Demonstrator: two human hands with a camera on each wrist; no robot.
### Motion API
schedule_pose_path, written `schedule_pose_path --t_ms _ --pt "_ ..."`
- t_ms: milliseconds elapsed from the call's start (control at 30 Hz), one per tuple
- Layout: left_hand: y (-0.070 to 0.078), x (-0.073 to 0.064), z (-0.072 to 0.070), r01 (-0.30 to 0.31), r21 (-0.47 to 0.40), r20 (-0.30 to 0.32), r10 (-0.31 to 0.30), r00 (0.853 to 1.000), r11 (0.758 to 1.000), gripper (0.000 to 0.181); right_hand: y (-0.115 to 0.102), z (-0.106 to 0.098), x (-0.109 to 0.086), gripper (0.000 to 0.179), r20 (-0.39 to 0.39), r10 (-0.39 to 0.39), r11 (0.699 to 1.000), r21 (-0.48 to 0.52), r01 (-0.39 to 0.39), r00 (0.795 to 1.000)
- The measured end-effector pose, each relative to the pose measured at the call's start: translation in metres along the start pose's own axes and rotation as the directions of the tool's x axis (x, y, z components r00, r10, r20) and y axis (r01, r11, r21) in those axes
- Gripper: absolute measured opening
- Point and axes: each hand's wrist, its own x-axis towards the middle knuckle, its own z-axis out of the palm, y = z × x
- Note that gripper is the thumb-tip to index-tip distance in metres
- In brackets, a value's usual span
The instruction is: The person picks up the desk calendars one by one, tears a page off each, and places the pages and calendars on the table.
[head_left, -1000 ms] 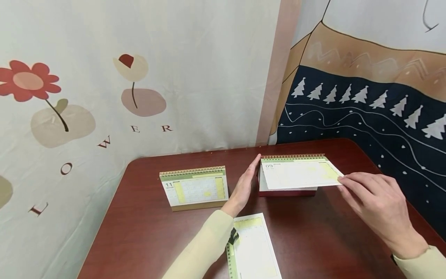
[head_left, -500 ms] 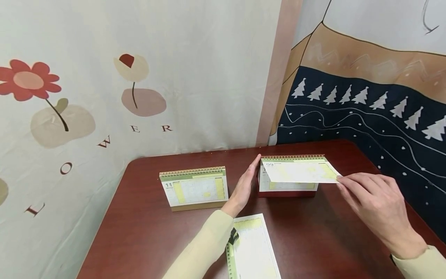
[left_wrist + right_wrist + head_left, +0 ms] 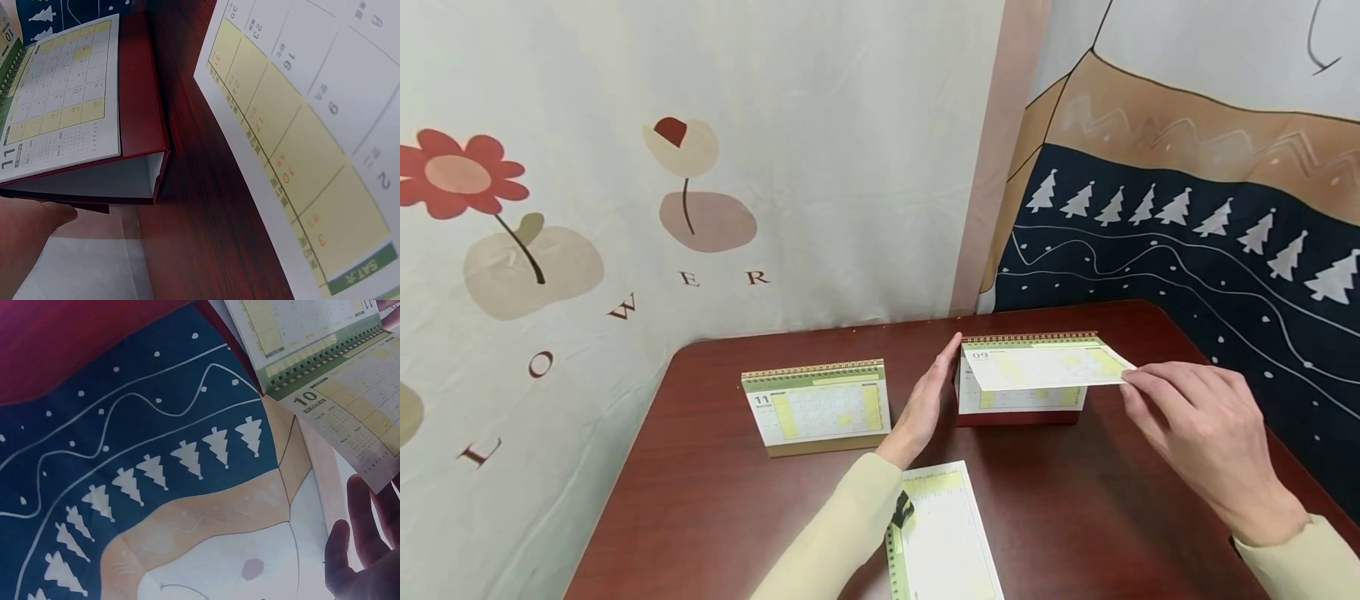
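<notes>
A desk calendar point(image 3: 1032, 401) with a dark red base stands at the table's back right. Its page marked 09 point(image 3: 1045, 368) is lifted nearly level, and my right hand point(image 3: 1202, 437) pinches the page's front right corner between thumb and fingers. Under it shows a page marked 11 in the left wrist view point(image 3: 62, 84); the back of the raised page reads 10 point(image 3: 350, 406) in the right wrist view. My left hand point(image 3: 921, 412), fingers straight, rests along the calendar's left side. Part of that hand point(image 3: 25, 234) appears beside the back cover in the left wrist view.
A second calendar point(image 3: 820, 408) on a tan base, showing 11, stands to the left. Another green-edged calendar point(image 3: 947, 533) lies flat near the front, partly under my left forearm. Printed curtains point(image 3: 850, 167) hang behind the red-brown table point(image 3: 700, 517).
The 09 page has risen at its front edge, uncovering more of the page below. My right hand has shifted slightly up and left with it. My left hand stays put.
</notes>
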Motion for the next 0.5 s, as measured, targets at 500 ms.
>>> schedule_pose_path --t_ms 500 --pt "0.000 0.000 0.000 -0.006 -0.018 0.005 0.006 1.000 1.000 0.058 -0.012 0.005 0.026 0.045 -0.120 -0.149 0.989 -0.004 0.150 0.982"
